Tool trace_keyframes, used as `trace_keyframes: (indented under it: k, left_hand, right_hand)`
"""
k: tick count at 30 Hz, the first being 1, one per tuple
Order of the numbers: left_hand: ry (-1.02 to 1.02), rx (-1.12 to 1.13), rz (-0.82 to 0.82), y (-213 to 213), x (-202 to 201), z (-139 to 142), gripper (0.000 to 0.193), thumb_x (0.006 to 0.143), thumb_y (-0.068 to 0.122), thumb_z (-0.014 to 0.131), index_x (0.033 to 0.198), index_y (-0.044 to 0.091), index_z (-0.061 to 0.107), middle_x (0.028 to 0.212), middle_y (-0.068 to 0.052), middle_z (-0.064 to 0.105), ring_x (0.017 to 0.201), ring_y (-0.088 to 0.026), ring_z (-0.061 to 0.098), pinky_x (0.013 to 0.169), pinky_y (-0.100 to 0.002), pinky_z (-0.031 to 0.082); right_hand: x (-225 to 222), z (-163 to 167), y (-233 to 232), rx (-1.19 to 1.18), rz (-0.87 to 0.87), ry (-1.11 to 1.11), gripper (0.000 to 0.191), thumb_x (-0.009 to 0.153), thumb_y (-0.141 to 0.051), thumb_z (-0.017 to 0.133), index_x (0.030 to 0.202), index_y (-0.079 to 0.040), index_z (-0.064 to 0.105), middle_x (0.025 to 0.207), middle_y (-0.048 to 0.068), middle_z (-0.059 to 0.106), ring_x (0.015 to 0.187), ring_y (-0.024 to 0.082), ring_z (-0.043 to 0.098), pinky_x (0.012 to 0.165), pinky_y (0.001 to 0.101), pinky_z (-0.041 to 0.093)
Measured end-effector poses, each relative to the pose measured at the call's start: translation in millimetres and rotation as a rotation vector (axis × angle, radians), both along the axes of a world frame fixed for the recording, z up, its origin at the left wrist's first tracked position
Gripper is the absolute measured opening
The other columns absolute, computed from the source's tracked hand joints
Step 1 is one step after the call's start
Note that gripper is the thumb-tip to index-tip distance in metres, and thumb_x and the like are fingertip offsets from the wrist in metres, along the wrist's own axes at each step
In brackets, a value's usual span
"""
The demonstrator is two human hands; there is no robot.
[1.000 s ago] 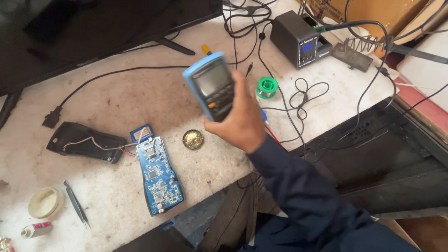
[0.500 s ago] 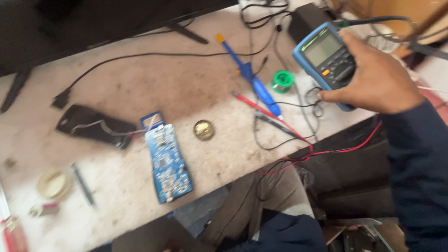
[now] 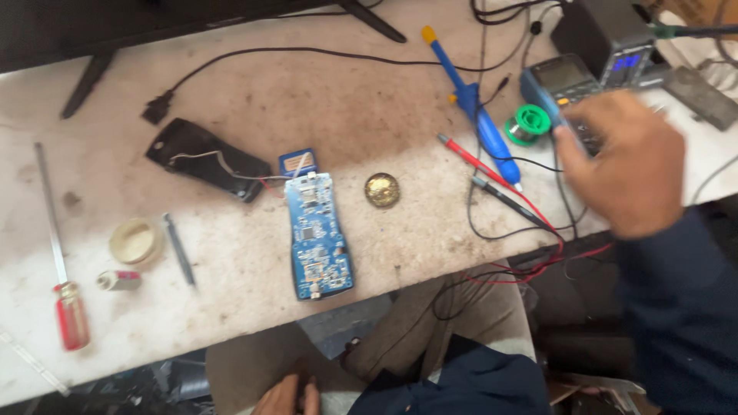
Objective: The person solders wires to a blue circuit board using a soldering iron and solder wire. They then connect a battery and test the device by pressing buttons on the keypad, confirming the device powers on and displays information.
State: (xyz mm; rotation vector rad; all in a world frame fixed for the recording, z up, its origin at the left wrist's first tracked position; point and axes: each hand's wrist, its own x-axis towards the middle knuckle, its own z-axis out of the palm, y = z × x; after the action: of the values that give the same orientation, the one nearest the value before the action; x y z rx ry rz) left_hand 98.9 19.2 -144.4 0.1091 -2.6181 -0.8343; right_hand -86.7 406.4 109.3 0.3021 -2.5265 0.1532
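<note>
My right hand (image 3: 626,165) reaches over the right end of the worn white bench (image 3: 231,315) and grips the lower part of a blue multimeter (image 3: 555,77), which is down at the bench surface next to a green solder spool (image 3: 530,123). The hand is motion-blurred. The meter's red probe (image 3: 477,163) and black probe (image 3: 509,201) lie on the bench, their leads trailing over the front edge. My left hand (image 3: 288,398) shows only partly at the bottom edge, resting on my lap; its fingers are hard to make out.
A bare blue circuit board (image 3: 317,238) lies mid-bench, wired to a black case shell (image 3: 204,157). Nearby are a brass round tin (image 3: 382,190), a blue desoldering pump (image 3: 477,115), a soldering station (image 3: 607,34), a red-handled screwdriver (image 3: 65,303), tweezers (image 3: 181,250) and a round pale lid (image 3: 134,240).
My right hand has carried the multimeter from raised over the middle of the bench to the right and lowered it beside the solder spool. The view has swung with it.
</note>
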Motion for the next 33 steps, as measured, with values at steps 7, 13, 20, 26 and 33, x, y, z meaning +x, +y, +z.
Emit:
trace_keyframes:
  k: [7,13,20,26,33]
  left_hand:
    - [-0.007,0.058,-0.014,-4.1,3.0,-29.6,0.034,0.069,0.019,0.076,0.101,0.011,0.077,0.071,-0.012,0.073,0.059,-0.026,0.072,0.061,-0.039,0.060]
    - [-0.183,0.084,0.025,-7.5,15.9,-13.8,0.025,0.071,0.021,0.080,0.095,0.012,0.078,0.071,-0.012,0.075,0.058,-0.026,0.073,0.060,-0.039,0.060]
    - [-0.086,0.042,-0.035,-15.6,21.7,-21.3,0.023,0.070,0.018,0.080,0.091,0.010,0.076,0.066,-0.009,0.072,0.059,-0.025,0.071,0.057,-0.039,0.056]
    - [0.108,0.084,-0.095,-15.4,22.3,3.4,0.026,0.071,0.013,0.081,0.096,0.008,0.075,0.071,-0.008,0.072,0.058,-0.022,0.070,0.055,-0.035,0.055]
    - [0.438,0.061,-0.327,-20.8,-21.8,134.7,0.030,0.076,0.001,0.079,0.105,0.001,0.074,0.073,-0.008,0.071,0.054,-0.021,0.064,0.051,-0.034,0.048]
  right_hand:
    - [30.9,-24.4,-39.3,0.096,-0.027,-0.263,0.028,0.083,-0.033,0.079,0.102,-0.013,0.079,0.088,0.006,0.067,0.079,0.030,0.067,0.069,0.0423,0.053]
    - [28.3,-31.8,-43.3,0.122,-0.046,-0.155,0.021,0.087,-0.029,0.078,0.104,-0.017,0.080,0.090,0.004,0.067,0.079,0.030,0.066,0.067,0.0412,0.052]
    - [24.7,-40.1,-49.7,0.054,0.081,-0.030,0.015,0.093,-0.021,0.076,0.103,-0.010,0.072,0.096,0.005,0.067,0.082,0.028,0.066,0.074,0.0381,0.052]
    - [8.9,-50.8,-59.2,0.112,0.138,0.015,0.017,0.095,-0.019,0.076,0.103,-0.007,0.067,0.092,0.007,0.068,0.090,0.031,0.066,0.078,0.0437,0.049]
    - [-0.6,-54.1,-54.2,0.107,0.055,-0.073,0.019,0.100,-0.025,0.076,0.108,-0.010,0.068,0.093,0.008,0.070,0.082,0.030,0.066,0.082,0.0444,0.048]
